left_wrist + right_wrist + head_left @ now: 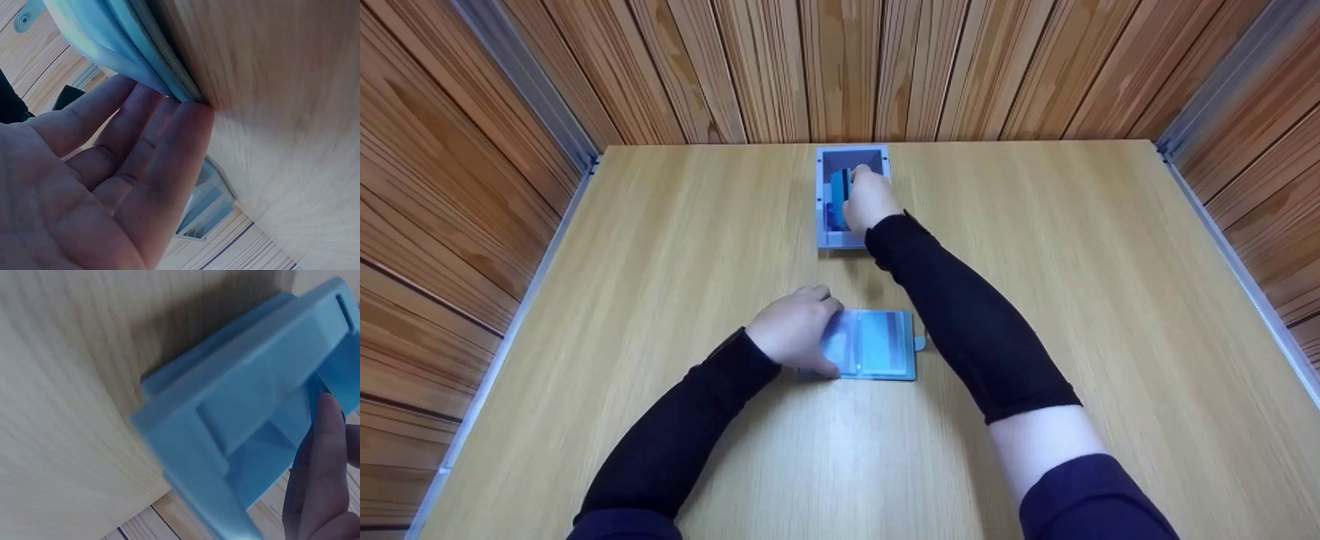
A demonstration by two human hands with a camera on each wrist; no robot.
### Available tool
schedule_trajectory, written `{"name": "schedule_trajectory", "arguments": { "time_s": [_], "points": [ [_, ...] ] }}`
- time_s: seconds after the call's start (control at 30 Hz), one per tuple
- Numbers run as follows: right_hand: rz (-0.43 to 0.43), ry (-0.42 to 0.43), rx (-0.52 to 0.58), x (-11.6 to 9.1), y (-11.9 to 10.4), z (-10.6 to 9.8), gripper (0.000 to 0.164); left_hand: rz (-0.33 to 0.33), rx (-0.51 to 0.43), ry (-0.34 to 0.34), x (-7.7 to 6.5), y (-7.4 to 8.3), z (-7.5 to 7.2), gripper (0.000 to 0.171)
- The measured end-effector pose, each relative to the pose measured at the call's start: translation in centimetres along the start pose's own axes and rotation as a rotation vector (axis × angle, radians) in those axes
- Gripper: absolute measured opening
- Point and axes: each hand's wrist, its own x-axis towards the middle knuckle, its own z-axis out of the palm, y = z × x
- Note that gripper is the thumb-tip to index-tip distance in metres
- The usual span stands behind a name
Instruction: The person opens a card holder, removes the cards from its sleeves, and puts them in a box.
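Observation:
An open card holder (911, 360) with clear sleeves lies on the table, a striped light-blue card showing in its right-hand sleeve. My left hand (793, 330) grips its left side, fingers at the far edge and thumb at the near edge. In the left wrist view, fingertips touch the edge of the card holder (121, 42). Farther back, my right hand (873, 199) pinches a blue card (838, 196) with a dark stripe, over the grey-blue bin (840, 241). The right wrist view shows fingers at the card's edge inside the bin (225, 391); most of the card is hidden there.
A small strap tab (920, 343) sticks out from the card holder's right side. The bin stands at the table's back edge, against a wood-plank wall (840, 67). Metal rails (547, 262) run along the table's sides.

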Motion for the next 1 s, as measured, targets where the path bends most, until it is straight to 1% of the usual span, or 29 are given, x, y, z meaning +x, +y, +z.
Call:
{"name": "schedule_trajectory", "arguments": {
  "time_s": [0.1, 0.23, 0.37, 0.57, 0.77, 0.9, 1.0],
  "points": [
    [-0.003, -0.01, -0.038, 0.1, -0.1, 0.5, 0.042, -0.007, -0.004, -0.001, 0.0, 0.0, -0.1, 0.086],
    [0.012, -0.027, -0.089, 0.5, 0.1, 0.9, 0.041, -0.01, -0.004, -0.001, 0.0, 0.0, -0.1, 0.087],
    [0.03, -0.039, -0.122, 0.8, 0.3, 1.1, 0.044, -0.008, 0.002, -0.005, 0.1, 0.0, -0.1, 0.088],
    [0.031, -0.051, -0.112, 0.8, 0.5, 1.2, 0.047, -0.008, 0.009, -0.012, 0.1, -0.1, 0.1, 0.089],
    [0.015, -0.02, -0.105, 0.7, 0.7, 1.4, 0.045, -0.006, 0.007, -0.004, 0.1, -0.2, 0.2, 0.089],
    [0.01, -0.016, -0.117, 0.5, 0.8, 1.6, 0.048, -0.004, 0.008, 0.0, 0.1, -0.2, 0.2, 0.088],
    [0.016, -0.033, -0.101, 0.4, 0.9, 1.6, 0.053, -0.006, 0.01, 0.0, 0.1, -0.2, 0.3, 0.088]
  ]
}}
